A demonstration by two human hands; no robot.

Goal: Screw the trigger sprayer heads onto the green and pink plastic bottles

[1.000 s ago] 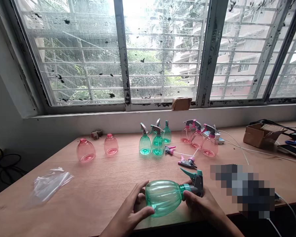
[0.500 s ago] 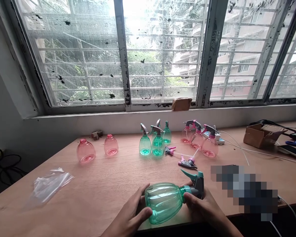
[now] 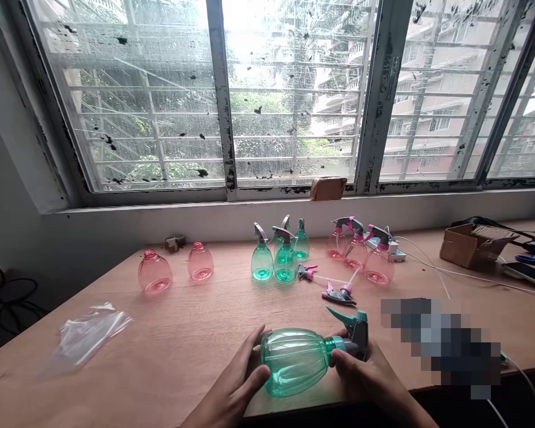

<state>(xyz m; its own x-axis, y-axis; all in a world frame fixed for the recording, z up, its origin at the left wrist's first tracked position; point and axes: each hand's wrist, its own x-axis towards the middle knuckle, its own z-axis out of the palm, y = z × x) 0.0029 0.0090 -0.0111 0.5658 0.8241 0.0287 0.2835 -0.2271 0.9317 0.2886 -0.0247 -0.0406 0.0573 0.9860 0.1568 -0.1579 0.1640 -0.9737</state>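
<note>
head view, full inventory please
held spray bottle: 1, green, between hands
standing spray bottles: 4, green, centre
pink spray bottles: 3, pink, right
headless bottles: 2, pink, left
loose spray heads: 2, grey-pink, centre
plastic packaging: count unclear, clear, left
power strip: 1, white, right
carton: 1, brown, right
block: 1, brown, windowsill
cables: several, white, right
pixelated patch: 1, dark, right
window: 1, grey, back
table: 1, brown, underneath
left hand: 1, bottle base
right hand: 1, bottle neck

Left forearm [image 3: 209, 410], right forearm [image 3: 408, 407]: angled inward from bottom edge. Left hand [image 3: 243, 374]: cupped, palm turned inward, thumb and fingers spread apart. Right hand [image 3: 363, 371]: curled in grip, thumb extended leftward, fingers partly hidden; hands level, apart
</note>
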